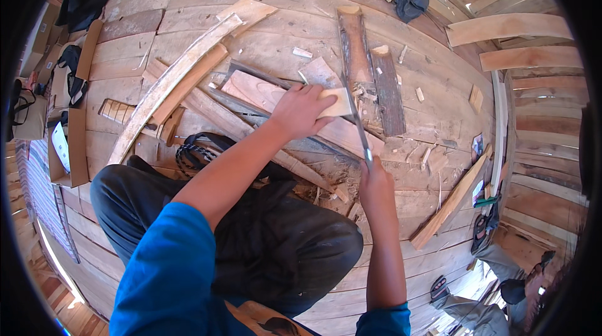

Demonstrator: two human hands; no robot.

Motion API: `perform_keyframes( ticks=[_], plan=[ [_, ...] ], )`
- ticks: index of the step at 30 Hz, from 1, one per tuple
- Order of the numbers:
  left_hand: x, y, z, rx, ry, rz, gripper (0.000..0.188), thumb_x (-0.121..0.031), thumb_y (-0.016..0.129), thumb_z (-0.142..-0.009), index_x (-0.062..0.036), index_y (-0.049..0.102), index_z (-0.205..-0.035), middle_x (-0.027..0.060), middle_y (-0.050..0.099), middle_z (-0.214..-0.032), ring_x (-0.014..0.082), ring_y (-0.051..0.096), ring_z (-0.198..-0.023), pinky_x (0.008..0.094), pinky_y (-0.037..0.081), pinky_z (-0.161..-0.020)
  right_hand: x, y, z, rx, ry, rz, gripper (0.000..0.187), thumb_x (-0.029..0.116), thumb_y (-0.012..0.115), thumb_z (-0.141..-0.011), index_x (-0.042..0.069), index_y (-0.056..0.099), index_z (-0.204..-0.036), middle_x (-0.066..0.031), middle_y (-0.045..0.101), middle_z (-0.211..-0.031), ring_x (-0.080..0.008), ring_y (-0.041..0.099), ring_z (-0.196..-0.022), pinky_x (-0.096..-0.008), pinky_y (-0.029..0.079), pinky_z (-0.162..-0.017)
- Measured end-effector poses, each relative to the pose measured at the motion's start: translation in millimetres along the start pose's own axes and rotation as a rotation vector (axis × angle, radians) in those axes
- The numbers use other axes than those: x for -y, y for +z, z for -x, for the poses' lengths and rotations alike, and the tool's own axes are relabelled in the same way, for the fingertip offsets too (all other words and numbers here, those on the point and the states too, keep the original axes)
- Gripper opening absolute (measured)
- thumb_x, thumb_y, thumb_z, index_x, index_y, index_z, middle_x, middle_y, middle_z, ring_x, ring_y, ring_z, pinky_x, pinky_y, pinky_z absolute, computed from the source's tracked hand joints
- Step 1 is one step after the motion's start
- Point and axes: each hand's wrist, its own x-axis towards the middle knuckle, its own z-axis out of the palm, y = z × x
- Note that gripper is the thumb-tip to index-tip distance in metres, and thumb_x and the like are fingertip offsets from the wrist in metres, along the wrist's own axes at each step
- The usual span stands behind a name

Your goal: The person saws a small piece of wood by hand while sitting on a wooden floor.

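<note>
Fingers of my left hand [301, 111] press a small pale wood block [340, 101] down over a reddish plank [248, 89] lying on the floor. In my right hand [377, 180] is the handle of a long-bladed knife [360, 129]. Its narrow blade points away from me and runs along the right end of the block, touching or very close to it. The handle is mostly hidden by my fingers. Beyond the block lies a flat piece of wood [321, 74].
Bark-edged slabs [389, 97] and wood chips lie to the right of the block. Long boards [175, 88] cross the floor on the left, near cardboard boxes [78, 141]. Another person [483, 304] sits at the lower right, close to a loose board [448, 204].
</note>
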Motion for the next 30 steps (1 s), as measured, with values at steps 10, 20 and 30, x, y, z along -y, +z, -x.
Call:
perform_keyframes(
  ticks=[10, 20, 30],
  plan=[
    [-5, -2, -5, 0.007, -0.065, 0.037, 0.041, -0.04, 0.06, -0.088, -0.0132, 0.06, -0.119, 0.0133, 0.056, -0.11, 0.0313, 0.057, -0.1, 0.0417, 0.042, -0.09, -17, -5, 19, 0.001, 0.024, -0.023, 0.023, 0.022, 0.051, -0.097, 0.0, 0.054, -0.1, -0.0282, 0.062, -0.072, -0.0474, 0.062, -0.071, -0.0552, 0.047, -0.061],
    [3, 1, -3, -0.053, 0.008, 0.006, 0.037, -0.038, 0.061, -0.087, -0.0142, 0.059, -0.114, 0.0137, 0.057, -0.104, 0.03, 0.058, -0.099, 0.042, 0.043, -0.088, -2, 20, -45, -0.043, -0.072, 0.037, 0.023, 0.023, 0.051, -0.097, 0.001, 0.055, -0.102, -0.0272, 0.063, -0.073, -0.0462, 0.063, -0.071, -0.0546, 0.049, -0.063],
    [7, 3, 2, -0.187, -0.043, -0.052, 0.043, -0.036, 0.065, -0.085, -0.0124, 0.056, -0.12, 0.0128, 0.056, -0.104, 0.0303, 0.056, -0.102, 0.0426, 0.04, -0.092, -17, -30, 82, 0.006, 0.119, 0.1, 0.023, 0.022, 0.051, -0.097, -0.001, 0.054, -0.096, -0.0275, 0.061, -0.069, -0.0455, 0.061, -0.066, -0.053, 0.047, -0.056]
  ],
)
